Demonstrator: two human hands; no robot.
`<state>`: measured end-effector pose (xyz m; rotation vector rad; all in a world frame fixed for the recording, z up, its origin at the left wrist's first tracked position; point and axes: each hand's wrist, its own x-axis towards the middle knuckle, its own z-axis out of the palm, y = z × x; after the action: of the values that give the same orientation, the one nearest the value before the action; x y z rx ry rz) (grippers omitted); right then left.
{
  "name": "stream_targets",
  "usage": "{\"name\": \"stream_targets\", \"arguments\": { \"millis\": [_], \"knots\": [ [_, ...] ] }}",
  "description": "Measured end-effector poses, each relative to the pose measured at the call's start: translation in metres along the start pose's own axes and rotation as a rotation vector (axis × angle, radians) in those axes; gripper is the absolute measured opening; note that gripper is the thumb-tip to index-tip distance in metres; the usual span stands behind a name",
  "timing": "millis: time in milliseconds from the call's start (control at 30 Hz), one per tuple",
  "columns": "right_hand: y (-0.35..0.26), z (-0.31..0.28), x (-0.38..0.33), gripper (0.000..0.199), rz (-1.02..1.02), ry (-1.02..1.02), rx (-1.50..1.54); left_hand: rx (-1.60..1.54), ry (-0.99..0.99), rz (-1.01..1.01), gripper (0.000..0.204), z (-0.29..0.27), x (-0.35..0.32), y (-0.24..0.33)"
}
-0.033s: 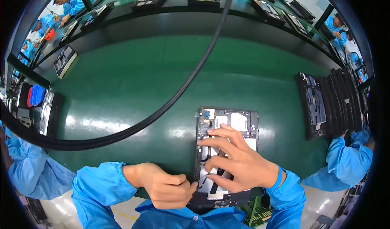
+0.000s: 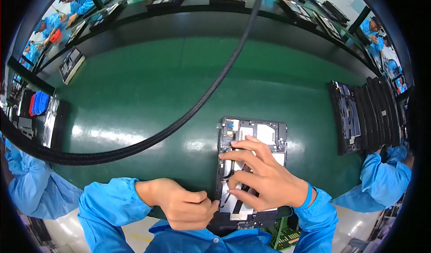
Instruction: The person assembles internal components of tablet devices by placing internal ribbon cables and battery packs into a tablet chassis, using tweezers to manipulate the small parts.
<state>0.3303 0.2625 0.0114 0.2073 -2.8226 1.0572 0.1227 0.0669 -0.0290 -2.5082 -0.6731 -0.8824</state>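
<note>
An opened tablet (image 2: 266,134), its back cover off, lies on the green bench in front of me. White battery areas, black strips and thin cables show inside it. My right hand (image 2: 265,181) arches over its middle, fingers spread. The fingertips rest at the left-hand row of parts and cables, with the thumb just below the index finger. Curled fingers bring my left hand (image 2: 186,208) against the tablet's lower left edge; what they pinch, if anything, is hidden. The palm of my right hand covers part of the tablet's inside.
A thick black braided cable (image 2: 197,105) arcs across the view above the green bench (image 2: 134,91). Several opened tablets (image 2: 348,116) stand stacked at right. Another device (image 2: 72,66) leans at far left, near blue and red bins (image 2: 41,103). Tablets line the raised shelf; co-workers sit around.
</note>
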Motion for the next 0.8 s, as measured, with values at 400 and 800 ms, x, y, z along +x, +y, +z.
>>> {"name": "stream_targets", "arguments": {
  "millis": [400, 800],
  "knots": [
    [0.007, 0.01, 0.001, 0.022, -0.033, 0.085, -0.158, -0.05, 0.007, -0.023, 0.015, 0.011, 0.001, -0.009],
    [0.002, 0.01, 0.008, 0.021, -0.007, 0.041, -0.086, -0.047, 0.04, 0.044, 0.013, 0.019, 0.002, -0.021]
  ]
}}
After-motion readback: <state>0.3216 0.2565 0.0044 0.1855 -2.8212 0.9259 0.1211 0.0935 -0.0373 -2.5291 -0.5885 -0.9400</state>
